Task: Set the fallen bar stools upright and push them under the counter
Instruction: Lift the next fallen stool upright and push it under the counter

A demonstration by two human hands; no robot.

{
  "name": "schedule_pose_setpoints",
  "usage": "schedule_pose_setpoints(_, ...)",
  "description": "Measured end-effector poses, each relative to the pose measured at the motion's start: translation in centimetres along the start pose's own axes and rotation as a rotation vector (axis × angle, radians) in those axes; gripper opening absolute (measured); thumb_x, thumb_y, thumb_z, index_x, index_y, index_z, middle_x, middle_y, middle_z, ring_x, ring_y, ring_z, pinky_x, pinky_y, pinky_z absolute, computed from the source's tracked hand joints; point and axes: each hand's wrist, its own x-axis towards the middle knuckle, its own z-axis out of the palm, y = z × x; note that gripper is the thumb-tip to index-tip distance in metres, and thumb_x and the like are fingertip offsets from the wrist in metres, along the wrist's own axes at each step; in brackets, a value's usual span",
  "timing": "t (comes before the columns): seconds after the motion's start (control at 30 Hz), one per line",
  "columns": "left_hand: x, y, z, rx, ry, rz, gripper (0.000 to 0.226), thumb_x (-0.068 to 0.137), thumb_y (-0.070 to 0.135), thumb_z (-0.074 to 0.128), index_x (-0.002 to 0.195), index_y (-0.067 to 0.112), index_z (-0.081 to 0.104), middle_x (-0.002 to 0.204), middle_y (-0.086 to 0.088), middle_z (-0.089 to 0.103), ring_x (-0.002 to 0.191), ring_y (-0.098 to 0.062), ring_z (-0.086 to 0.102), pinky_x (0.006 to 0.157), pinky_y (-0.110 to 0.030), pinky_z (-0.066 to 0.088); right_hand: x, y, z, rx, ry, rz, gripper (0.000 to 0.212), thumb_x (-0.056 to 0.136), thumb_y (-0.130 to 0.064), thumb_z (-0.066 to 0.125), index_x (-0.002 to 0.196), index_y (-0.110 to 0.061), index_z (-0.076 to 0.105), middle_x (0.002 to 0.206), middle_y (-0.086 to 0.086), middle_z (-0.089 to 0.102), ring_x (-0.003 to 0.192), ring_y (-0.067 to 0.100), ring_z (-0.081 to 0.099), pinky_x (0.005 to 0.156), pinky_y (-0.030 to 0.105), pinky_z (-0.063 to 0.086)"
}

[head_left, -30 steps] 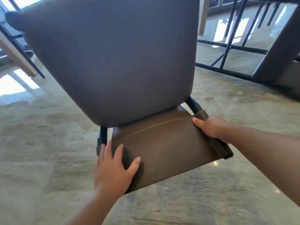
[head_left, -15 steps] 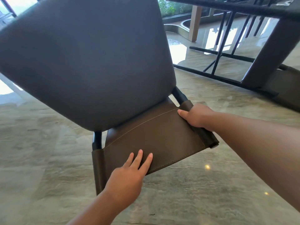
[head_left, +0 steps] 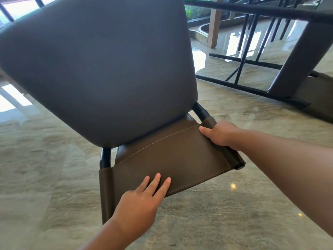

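Our right hand [head_left: 222,135] grasps the right edge of the stool's brown backrest [head_left: 173,159]. Our left hand [head_left: 139,200] lies flat on its near edge, fingers straight. 1 more stool [head_left: 295,56] lies far right.

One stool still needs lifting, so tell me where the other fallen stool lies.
The fallen stool lies on its side on the floor at upper right of the head view, beyond the right hand.

1. Stool seat [head_left: 100,65] under my hands: grey-brown upholstery.
2. Its backrest [head_left: 169,159]: olive-brown leather, pale stitching.
3. Frame tubes [head_left: 105,157]: black.
4. Floor [head_left: 234,213]: beige-grey marble veining, glossy.
5. Second stool [head_left: 295,56]: dark brown, black legs.
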Motion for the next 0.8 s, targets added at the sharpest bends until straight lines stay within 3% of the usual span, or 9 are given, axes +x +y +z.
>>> schedule_pose_setpoints(0.07,-0.4,-0.1,0.3,0.013,0.081,0.055,0.083,0.059,0.006,0.074,0.135,0.02,0.044,0.123,-0.006,0.068,0.1,-0.028,0.071,0.035,-0.025,0.047,-0.1,0.1,0.2,0.029,-0.02,0.007,0.054,0.09,-0.064,0.053,0.102,-0.012,0.056,0.091,0.01,0.063,0.086,0.029,0.065,0.076,0.037,0.053)
schedule_pose_setpoints(0.13,-0.5,-0.5,0.6,0.025,0.128,0.053,0.063,0.07,0.005,0.049,0.132,0.019,0.052,0.119,-0.006,0.07,0.097,-0.028,0.072,0.038,-0.025,0.049,0.0,0.3,0.5,0.07,-0.039,0.015,0.053,0.089,-0.064,0.054,0.102,-0.013,0.058,0.092,0.01,0.064,0.083,0.029,0.066,0.074,0.036,0.053)
schedule_pose_setpoints(0.2,-0.4,-0.9,0.5,0.031,0.16,0.054,0.06,0.072,0.006,0.037,0.124,0.017,0.064,0.116,-0.006,0.071,0.094,-0.028,0.073,0.039,-0.024,0.05,0.1,0.4,0.7,0.096,-0.052,0.027,0.051,0.089,-0.064,0.055,0.098,-0.014,0.057,0.092,0.01,0.064,0.083,0.029,0.066,0.074,0.036,0.053)
schedule_pose_setpoints(0.37,-0.1,-1.4,-1.5,0.026,0.257,0.086,0.053,0.074,0.007,0.039,0.115,0.018,0.071,0.109,-0.004,0.074,0.089,-0.028,0.074,0.043,-0.026,0.053,0.1,0.5,0.8,0.182,-0.075,0.054,0.046,0.09,-0.061,0.057,0.083,-0.016,0.052,0.088,0.01,0.063,0.075,0.027,0.063,0.067,0.035,0.05)
schedule_pose_setpoints(0.53,0.6,-1.6,-2.9,0.008,0.292,0.079,0.051,0.075,0.008,0.04,0.114,0.018,0.071,0.108,-0.003,0.074,0.089,-0.027,0.074,0.045,-0.028,0.055,-0.3,0.4,-0.1,0.209,-0.057,0.093,0.055,0.088,-0.062,0.059,0.101,-0.009,0.057,0.089,0.01,0.062,0.072,0.026,0.061,0.059,0.033,0.045)
schedule_pose_setpoints(0.8,0.4,-1.9,-3.4,-0.021,0.304,0.06,0.05,0.076,0.009,0.04,0.114,0.019,0.071,0.107,-0.002,0.075,0.089,-0.024,0.074,0.047,-0.029,0.058,-0.4,0.6,0.0,0.243,-0.098,0.101,0.052,0.09,-0.054,0.062,0.11,-0.007,0.057,0.093,0.012,0.065,0.077,0.027,0.065,0.067,0.036,0.05)
